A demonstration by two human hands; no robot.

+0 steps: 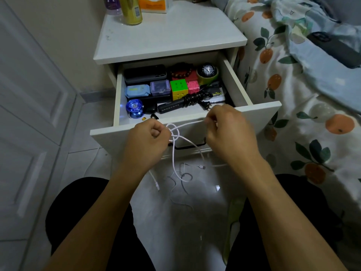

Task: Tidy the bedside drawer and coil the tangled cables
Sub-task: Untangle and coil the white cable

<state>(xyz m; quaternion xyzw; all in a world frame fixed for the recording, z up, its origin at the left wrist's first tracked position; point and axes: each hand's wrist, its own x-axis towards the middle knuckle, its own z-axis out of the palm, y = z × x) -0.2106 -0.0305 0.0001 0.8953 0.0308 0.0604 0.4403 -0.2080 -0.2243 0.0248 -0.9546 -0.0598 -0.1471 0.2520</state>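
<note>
The bedside drawer (259, 116) stands pulled open. In front of it I hold a white cable (186, 125) with a loose knot near my left hand (148, 139), which grips it in a fist. My right hand (228, 126) pinches the same cable further along, so a short stretch runs taut between them. The rest of the cable hangs down to the floor, where its plug (202, 167) lies. Inside the drawer lie a black power strip with its coiled cord (187, 101), a cube puzzle (178, 89), a blue yo-yo (134, 108) and several small boxes.
The white nightstand top (175, 34) carries bottles and a box at its back left. A bed with a fruit-patterned cover (293, 106) is close on the right, a white door (29, 114) on the left. My knees flank the tiled floor (185, 222), where more thin cable (183, 178) lies.
</note>
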